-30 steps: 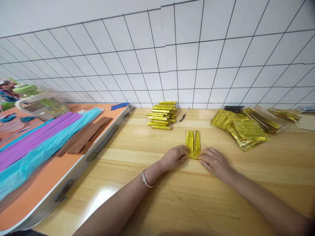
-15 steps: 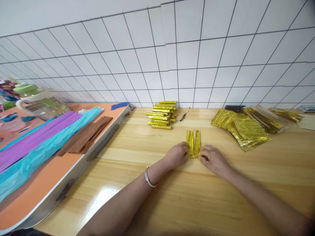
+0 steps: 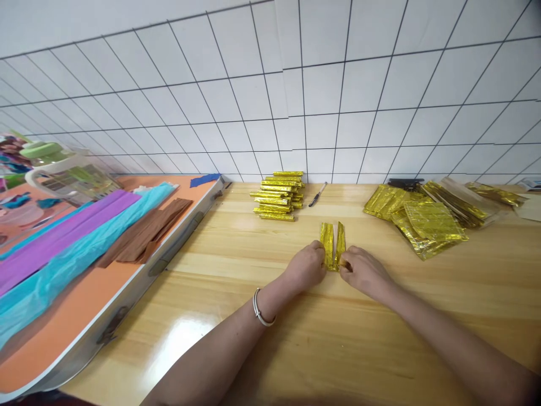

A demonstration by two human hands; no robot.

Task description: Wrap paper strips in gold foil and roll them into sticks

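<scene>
Between my hands lies a small piece of shiny gold foil (image 3: pixel 328 239) on the wooden table, its two long sides folded inward with a narrow pale gap between them. My left hand (image 3: pixel 307 265), with a silver bangle on its wrist, is closed on the foil's left edge. My right hand (image 3: pixel 364 272) pinches the lower right edge, its fingers curled. The fingertips are partly hidden. Beyond them, toward the wall, sits a stack of narrow gold foil strips (image 3: pixel 279 196). A pen (image 3: pixel 318 194) lies just right of that stack.
Flat gold foil sheets (image 3: pixel 435 220) are heaped at the right, with a black object (image 3: pixel 406 184) behind them. An orange-topped tray (image 3: pixel 84 327) at the left holds purple, turquoise and brown crepe paper (image 3: pixel 147 234) and a clear jug (image 3: pixel 80 177). A tiled wall borders the back.
The right flap of the foil has turned further, and the crosswise fold at its lower end no longer shows. Both hands stay at its edges. The view has shifted slightly.
</scene>
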